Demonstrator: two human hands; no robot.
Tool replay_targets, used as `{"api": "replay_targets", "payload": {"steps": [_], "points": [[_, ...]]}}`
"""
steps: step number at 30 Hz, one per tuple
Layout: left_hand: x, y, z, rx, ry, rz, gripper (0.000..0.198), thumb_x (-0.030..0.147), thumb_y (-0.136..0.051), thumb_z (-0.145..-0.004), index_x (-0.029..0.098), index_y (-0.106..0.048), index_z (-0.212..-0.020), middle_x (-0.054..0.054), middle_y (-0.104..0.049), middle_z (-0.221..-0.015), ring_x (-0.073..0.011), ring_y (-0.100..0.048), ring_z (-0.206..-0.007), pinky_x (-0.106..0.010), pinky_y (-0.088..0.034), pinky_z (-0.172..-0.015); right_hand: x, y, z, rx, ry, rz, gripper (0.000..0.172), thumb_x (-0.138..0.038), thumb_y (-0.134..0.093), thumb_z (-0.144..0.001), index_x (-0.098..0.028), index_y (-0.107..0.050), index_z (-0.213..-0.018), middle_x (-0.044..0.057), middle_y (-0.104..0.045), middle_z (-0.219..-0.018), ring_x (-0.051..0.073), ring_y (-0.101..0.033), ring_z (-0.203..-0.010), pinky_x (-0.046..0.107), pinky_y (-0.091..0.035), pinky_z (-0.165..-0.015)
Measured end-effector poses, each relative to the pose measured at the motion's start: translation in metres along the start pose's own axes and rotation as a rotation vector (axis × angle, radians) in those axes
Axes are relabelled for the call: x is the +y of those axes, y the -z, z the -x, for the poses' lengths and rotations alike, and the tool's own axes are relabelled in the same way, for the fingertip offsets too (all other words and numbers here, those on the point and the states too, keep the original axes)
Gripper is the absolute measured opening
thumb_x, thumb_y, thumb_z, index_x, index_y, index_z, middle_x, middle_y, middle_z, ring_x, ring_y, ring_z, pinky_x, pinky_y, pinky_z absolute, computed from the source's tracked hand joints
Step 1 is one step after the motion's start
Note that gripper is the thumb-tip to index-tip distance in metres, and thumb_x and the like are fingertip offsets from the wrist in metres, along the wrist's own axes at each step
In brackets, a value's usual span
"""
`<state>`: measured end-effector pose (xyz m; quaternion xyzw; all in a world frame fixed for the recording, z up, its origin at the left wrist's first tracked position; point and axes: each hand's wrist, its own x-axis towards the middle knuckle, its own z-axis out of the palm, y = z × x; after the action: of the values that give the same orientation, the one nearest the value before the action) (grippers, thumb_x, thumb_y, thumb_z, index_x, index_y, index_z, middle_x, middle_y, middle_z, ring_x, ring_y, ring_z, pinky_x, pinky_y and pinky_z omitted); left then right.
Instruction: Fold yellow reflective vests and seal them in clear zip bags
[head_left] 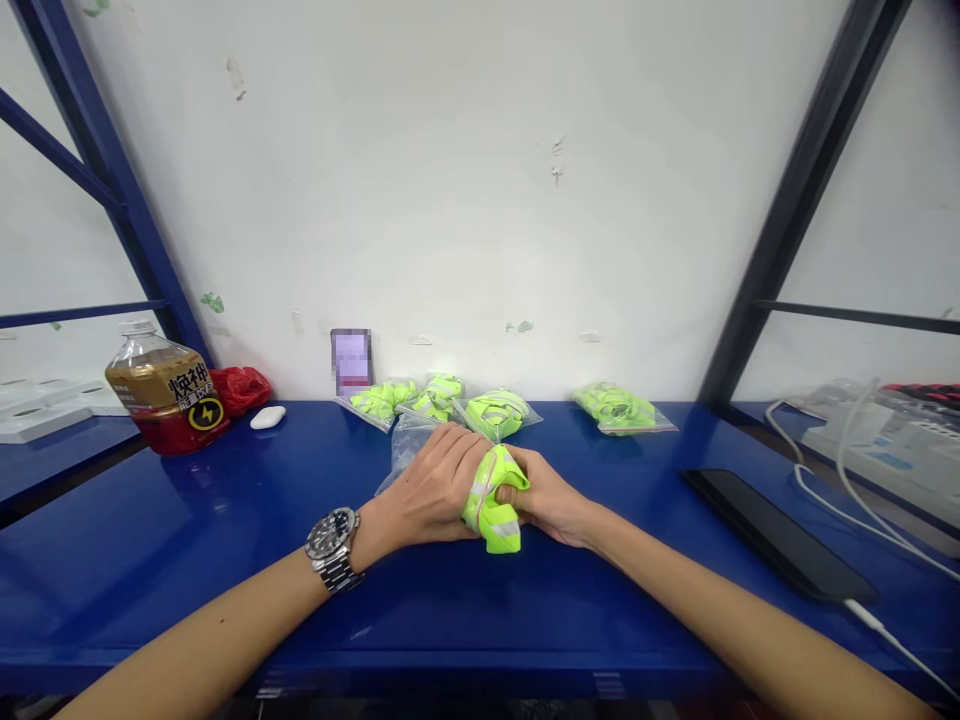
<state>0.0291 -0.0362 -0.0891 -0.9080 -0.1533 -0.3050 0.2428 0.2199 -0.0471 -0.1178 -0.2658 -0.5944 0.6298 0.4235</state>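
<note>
Both of my hands grip a rolled neon-yellow reflective band (493,505) in the middle of the blue shelf surface (225,540). My left hand (431,490), with a metal wristwatch (334,547) on the wrist, wraps over the band from the left. From the right, my right hand (544,497) clasps the same band with curled fingers. An empty clear plastic bag (409,445) lies just behind my left hand. Several bagged neon-yellow bands (496,413) sit behind it along the wall, and another bagged band (619,407) lies further right.
A brown drink bottle (166,397) lies at the left, beside a red bag (241,387) and a small white case (268,417). A black phone (776,533) with a white cable (877,625) lies at the right. Blue rack posts (120,190) flank the bay.
</note>
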Motion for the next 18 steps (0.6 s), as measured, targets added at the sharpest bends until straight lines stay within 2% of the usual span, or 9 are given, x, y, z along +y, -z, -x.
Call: {"api": "replay_targets", "payload": {"steps": [3,6,9,11,14,18], "points": [[0.001,-0.001,-0.001,0.039,0.005,0.014,0.060,0.049,-0.058,-0.080,0.006,-0.046,-0.120,-0.019,-0.061,-0.103,-0.0322,-0.057,-0.097,-0.050,-0.046,-0.085,0.001,-0.002,0.000,-0.012,0.033,0.017,0.045,-0.036,-0.080,-0.064,-0.018,-0.053,-0.094,-0.001,-0.057,-0.078,0.011,-0.053,-0.058,0.020,-0.043,-0.045],[0.003,-0.002,-0.003,0.052,-0.012,0.020,0.063,0.051,-0.057,-0.080,0.005,-0.045,-0.123,-0.020,-0.061,-0.107,-0.0329,-0.057,-0.100,-0.051,-0.046,-0.087,0.000,-0.011,-0.001,0.092,0.071,0.086,0.032,-0.025,-0.076,-0.065,-0.019,-0.052,-0.086,-0.005,-0.055,-0.068,0.008,-0.047,-0.051,0.019,-0.039,-0.044],[0.006,-0.001,-0.005,0.053,-0.023,0.016,0.066,0.055,-0.053,-0.082,0.002,-0.046,-0.121,-0.021,-0.061,-0.107,-0.0339,-0.057,-0.100,-0.052,-0.046,-0.088,-0.003,-0.020,-0.001,0.176,0.041,0.169,0.020,-0.021,-0.068,-0.065,-0.018,-0.048,-0.068,-0.008,-0.043,-0.053,0.005,-0.034,-0.042,0.018,-0.026,-0.037],[0.009,0.000,-0.007,0.053,-0.031,0.002,0.066,0.057,-0.049,-0.083,0.002,-0.048,-0.119,-0.022,-0.061,-0.106,-0.0344,-0.057,-0.099,-0.052,-0.046,-0.088,-0.004,-0.023,-0.002,0.220,0.027,0.229,0.020,-0.021,-0.063,-0.065,-0.018,-0.043,-0.060,-0.008,-0.037,-0.049,0.005,-0.029,-0.042,0.018,-0.022,-0.037],[0.013,0.000,-0.010,0.033,-0.046,-0.022,0.061,0.052,-0.046,-0.086,0.000,-0.048,-0.119,-0.023,-0.060,-0.108,-0.0348,-0.056,-0.101,-0.052,-0.046,-0.089,-0.003,-0.023,-0.002,0.334,0.079,0.422,0.018,-0.020,-0.058,-0.064,-0.018,-0.042,-0.058,-0.007,-0.036,-0.053,0.006,-0.031,-0.049,0.019,-0.025,-0.042],[0.019,-0.002,-0.011,-0.040,-0.050,-0.067,0.050,0.035,-0.046,-0.086,-0.001,-0.047,-0.121,-0.024,-0.059,-0.112,-0.0341,-0.056,-0.104,-0.051,-0.046,-0.091,-0.003,-0.023,-0.002,0.473,0.125,0.727,0.015,-0.022,-0.053,-0.066,-0.017,-0.044,-0.055,-0.005,-0.039,-0.052,0.009,-0.036,-0.054,0.019,-0.028,-0.046]]}}
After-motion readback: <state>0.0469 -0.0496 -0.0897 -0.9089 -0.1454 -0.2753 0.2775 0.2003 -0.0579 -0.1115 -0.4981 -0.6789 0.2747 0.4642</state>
